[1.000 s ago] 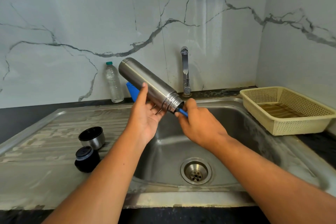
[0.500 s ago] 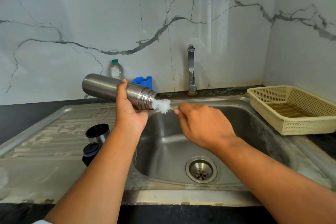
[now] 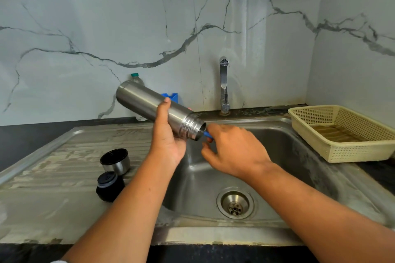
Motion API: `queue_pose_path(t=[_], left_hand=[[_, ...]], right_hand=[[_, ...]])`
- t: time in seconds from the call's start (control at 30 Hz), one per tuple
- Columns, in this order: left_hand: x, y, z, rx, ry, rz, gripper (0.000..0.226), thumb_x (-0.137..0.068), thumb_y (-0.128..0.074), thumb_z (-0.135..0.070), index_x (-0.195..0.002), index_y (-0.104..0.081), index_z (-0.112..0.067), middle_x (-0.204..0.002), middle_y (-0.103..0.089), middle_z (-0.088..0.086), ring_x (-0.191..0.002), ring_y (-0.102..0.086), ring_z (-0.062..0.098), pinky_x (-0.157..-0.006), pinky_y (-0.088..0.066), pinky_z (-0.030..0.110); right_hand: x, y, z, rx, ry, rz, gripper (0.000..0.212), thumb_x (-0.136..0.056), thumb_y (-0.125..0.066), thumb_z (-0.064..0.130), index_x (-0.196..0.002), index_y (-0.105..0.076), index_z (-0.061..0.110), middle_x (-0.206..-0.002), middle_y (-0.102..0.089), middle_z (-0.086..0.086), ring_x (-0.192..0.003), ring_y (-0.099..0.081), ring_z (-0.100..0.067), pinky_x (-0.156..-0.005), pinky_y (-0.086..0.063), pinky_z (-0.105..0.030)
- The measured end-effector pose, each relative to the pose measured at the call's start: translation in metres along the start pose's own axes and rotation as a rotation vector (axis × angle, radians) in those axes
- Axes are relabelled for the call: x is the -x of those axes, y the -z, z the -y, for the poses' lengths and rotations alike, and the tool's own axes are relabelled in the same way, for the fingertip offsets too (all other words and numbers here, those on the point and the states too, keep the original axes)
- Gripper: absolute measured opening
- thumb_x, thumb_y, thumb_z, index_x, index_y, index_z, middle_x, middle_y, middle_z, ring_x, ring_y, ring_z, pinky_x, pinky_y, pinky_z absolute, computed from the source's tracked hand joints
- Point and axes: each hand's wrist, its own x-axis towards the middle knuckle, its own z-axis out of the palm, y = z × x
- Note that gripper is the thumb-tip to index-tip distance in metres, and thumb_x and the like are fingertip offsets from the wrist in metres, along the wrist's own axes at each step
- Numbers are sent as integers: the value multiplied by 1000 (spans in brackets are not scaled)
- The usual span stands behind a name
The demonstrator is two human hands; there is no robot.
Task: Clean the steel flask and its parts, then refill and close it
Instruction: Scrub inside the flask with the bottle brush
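Two hands work above the sink (image 3: 288, 177): the left hand (image 3: 168, 143) grips the steel flask (image 3: 147, 103) near its neck, thumb across the front and fingers curled behind, while the right hand (image 3: 233, 151) pinches a blue brush handle (image 3: 207, 134) at the flask's mouth. The flask is a plain brushed-steel cylinder, uncapped, tilted with its ribbed threaded neck down to the right and its base raised toward the wall. Its steel cup (image 3: 115, 161) and black stopper (image 3: 110, 186) stand just beside each other on the draining board.
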Motion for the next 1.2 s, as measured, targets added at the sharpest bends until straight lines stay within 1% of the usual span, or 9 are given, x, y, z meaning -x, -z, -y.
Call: queue_pose_path(t=[0.13, 0.23, 0.37, 0.47, 0.6, 0.7, 0.9, 1.0, 1.2], left_hand=[[-11, 10, -19, 110, -68, -42, 44, -89, -73, -37, -121, -62, -10, -93, -73, 8, -76, -74, 21, -70, -62, 35], [-4, 5, -1, 19, -17, 18, 49, -85, -74, -41, -123, -62, -12, -101, -70, 13, -84, -71, 24, -83, -61, 40], [1, -5, 2, -18, 14, 85, 33, -91, -69, -40, -112, -64, -15, -96, -71, 12, -84, -71, 22, -88, -57, 40], [-1, -2, 4, -121, 33, 68, 48, -90, -68, -53, -121, -63, -17, -109, -75, 8, -98, -73, 22, -95, -57, 41], [2, -4, 7, -287, 79, -68, 68, -79, -65, -75, -120, -65, -21, -111, -76, 7, -101, -71, 20, -78, -55, 31], [0, -5, 7, -276, 65, -148, 63, -81, -68, -68, -117, -64, -17, -108, -75, 8, -98, -70, 18, -72, -56, 29], [-5, -5, 10, -143, 128, -125, 43, -98, -65, -40, -127, -58, -10, -120, -70, 19, -109, -69, 29, -79, -59, 40], [-4, -6, 3, -62, 206, -109, 63, -90, -72, -51, -131, -57, -6, -122, -68, 19, -113, -66, 31, -96, -54, 45], [-5, -2, -10, 22, 213, -51, 91, -69, -81, -64, -138, -53, -11, -123, -69, 22, -113, -68, 40, -91, -56, 59]], right_hand=[[8, 6, -17, 21, -4, -33, 19, -95, -48, 43, -94, -54, 25, -81, -61, 6, -72, -62, -25, -61, -50, -35], [3, -2, -6, -43, -1, -36, 24, -92, -49, 45, -96, -57, 23, -91, -67, 2, -77, -64, -28, -64, -51, -37], [-3, -7, -8, -186, -94, -17, 19, -97, -45, 41, -90, -51, 24, -81, -57, 6, -73, -58, -27, -59, -41, -36], [-1, -5, -14, -163, -127, -67, 22, -102, -44, 38, -93, -54, 22, -84, -58, 4, -75, -59, -27, -59, -42, -37], [-2, -9, -15, -35, -144, -140, 25, -105, -43, 37, -107, -59, 18, -102, -66, -1, -84, -64, -29, -62, -48, -38], [-3, -10, -16, 54, -156, -175, 26, -105, -45, 36, -110, -62, 17, -102, -66, -1, -81, -64, -29, -56, -40, -34], [-6, -9, -20, 185, -159, -144, 12, -98, -58, 24, -105, -67, 21, -94, -65, 2, -80, -63, -21, -49, -42, -31], [-6, -9, -17, 181, -122, -86, 16, -101, -51, 24, -110, -63, 21, -100, -64, 0, -83, -65, -26, -54, -37, -33], [-6, -5, -15, 141, -87, -14, 22, -104, -43, 27, -119, -58, 24, -105, -63, -4, -85, -65, -31, -60, -41, -36]])
